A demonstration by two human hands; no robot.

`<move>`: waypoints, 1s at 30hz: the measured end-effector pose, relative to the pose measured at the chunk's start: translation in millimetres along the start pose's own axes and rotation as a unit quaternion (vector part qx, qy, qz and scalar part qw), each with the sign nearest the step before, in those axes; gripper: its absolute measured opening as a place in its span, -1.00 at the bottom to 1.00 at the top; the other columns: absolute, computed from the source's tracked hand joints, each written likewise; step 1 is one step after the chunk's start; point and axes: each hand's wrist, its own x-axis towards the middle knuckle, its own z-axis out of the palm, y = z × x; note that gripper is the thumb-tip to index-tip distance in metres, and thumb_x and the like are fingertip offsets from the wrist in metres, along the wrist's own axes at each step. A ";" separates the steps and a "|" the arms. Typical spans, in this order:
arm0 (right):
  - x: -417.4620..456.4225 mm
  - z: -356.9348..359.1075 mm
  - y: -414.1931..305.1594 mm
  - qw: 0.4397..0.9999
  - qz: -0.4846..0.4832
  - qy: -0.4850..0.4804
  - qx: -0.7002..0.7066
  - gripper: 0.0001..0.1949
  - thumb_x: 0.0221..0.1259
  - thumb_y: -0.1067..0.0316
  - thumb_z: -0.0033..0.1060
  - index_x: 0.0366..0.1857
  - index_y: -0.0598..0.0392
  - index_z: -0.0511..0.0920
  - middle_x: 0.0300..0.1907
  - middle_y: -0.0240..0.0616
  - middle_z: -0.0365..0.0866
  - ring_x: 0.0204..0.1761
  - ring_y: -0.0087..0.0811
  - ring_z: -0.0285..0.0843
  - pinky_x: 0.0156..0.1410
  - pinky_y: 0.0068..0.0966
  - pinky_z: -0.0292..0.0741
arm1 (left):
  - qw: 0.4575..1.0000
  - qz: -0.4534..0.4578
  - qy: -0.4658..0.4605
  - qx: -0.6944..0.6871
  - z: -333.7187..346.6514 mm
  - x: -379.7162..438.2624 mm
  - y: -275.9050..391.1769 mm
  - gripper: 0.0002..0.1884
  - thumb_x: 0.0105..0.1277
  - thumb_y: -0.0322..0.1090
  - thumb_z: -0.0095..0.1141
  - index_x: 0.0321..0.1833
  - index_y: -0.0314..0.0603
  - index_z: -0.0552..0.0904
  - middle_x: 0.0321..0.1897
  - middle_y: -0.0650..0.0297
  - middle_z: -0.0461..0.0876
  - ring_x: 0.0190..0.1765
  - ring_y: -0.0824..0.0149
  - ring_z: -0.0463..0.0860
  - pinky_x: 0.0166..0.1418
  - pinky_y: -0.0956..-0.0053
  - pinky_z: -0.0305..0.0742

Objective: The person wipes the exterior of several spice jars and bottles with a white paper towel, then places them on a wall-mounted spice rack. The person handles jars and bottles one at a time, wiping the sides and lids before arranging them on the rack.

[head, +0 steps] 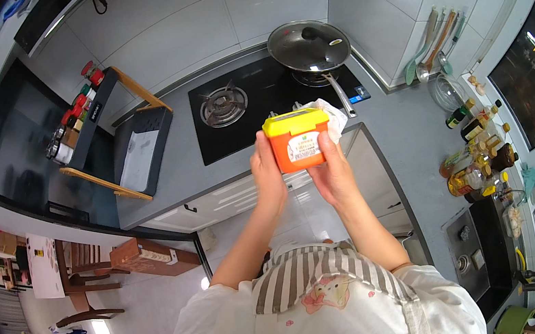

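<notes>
An orange plastic container with a yellow lid [299,141] is held up between both my hands, in front of the stove. My left hand [268,169] presses against its left side. My right hand [334,170] grips its lower right side, thumb on the front. The lid looks closed, and a white label bearing writing faces me. A white crumpled cloth or paper [334,118] shows behind the container's right side, by my right hand; how it is held is hidden.
Behind stands a black gas hob [256,91] with a lidded pan [309,49], its handle pointing towards me. A spice rack [104,98] is at the left. Bottles [469,178] line the right counter near the sink [465,241]; utensils [436,46] hang on the wall.
</notes>
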 end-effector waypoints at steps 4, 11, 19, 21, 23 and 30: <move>8.4 14.5 23.9 0.995 -0.050 0.066 0.048 -0.47 0.34 0.18 0.06 0.30 0.12 0.17 0.15 -0.23 0.41 0.15 -0.45 0.42 0.24 -0.48 0.37 | 0.986 0.108 0.038 0.124 -1.5 8.7 29.3 -0.58 0.43 -0.29 -0.05 0.28 -0.28 0.31 0.02 0.16 0.53 0.04 0.43 0.52 0.14 0.55 0.41; 19.9 18.7 42.2 0.933 -0.203 0.040 -0.296 -0.51 0.22 0.41 0.19 0.21 0.26 0.31 0.14 -0.18 0.41 0.14 -0.45 0.41 0.24 -0.50 0.34 | 0.991 0.100 -0.063 0.058 -3.0 -18.7 43.4 -0.27 0.36 -0.34 0.06 0.45 -0.30 -0.08 0.30 -0.01 0.26 0.33 0.25 0.30 0.37 0.39 0.19; 8.8 37.9 57.4 0.777 -0.416 -0.089 -0.464 -0.34 0.07 0.48 0.23 0.30 0.35 0.20 0.32 0.02 0.23 0.30 -0.21 0.29 0.30 -0.42 0.30 | 0.993 0.080 -0.014 -0.081 -8.4 -22.1 57.8 -0.10 0.24 -0.28 0.23 0.47 -0.19 -0.14 0.29 0.11 0.23 0.31 0.25 0.30 0.35 0.35 0.26; 2.6 37.5 54.7 0.753 -0.437 -0.159 -0.465 -0.35 0.03 0.43 0.19 0.27 0.37 0.23 0.31 0.08 0.23 0.31 -0.07 0.27 0.36 -0.33 0.19 | 0.983 -0.021 -0.035 -0.179 -29.4 -21.8 59.4 -0.19 0.26 -0.21 0.20 0.45 -0.17 -0.01 0.26 0.12 0.31 0.29 0.27 0.34 0.32 0.37 0.32; 2.5 37.0 51.9 0.707 -0.479 -0.214 -0.475 -0.42 0.11 0.32 0.09 0.24 0.37 0.28 0.29 0.09 0.27 0.31 -0.03 0.26 0.40 -0.26 0.12 | 0.978 0.006 -0.057 -0.202 -39.2 -20.9 60.3 -0.21 0.25 -0.11 0.21 0.43 -0.16 0.07 0.25 0.16 0.34 0.29 0.27 0.36 0.35 0.34 0.28; -1.6 48.4 52.6 0.912 -0.226 -0.086 -0.330 -0.49 0.40 0.14 -0.38 0.26 0.32 0.27 0.24 -0.08 0.36 0.26 -0.26 0.33 0.37 -0.41 0.18 | 0.979 0.083 -0.106 -0.156 -26.0 -33.0 72.3 0.01 0.06 0.17 0.29 0.45 -0.14 0.05 0.32 0.24 0.26 0.34 0.31 0.30 0.44 0.29 0.14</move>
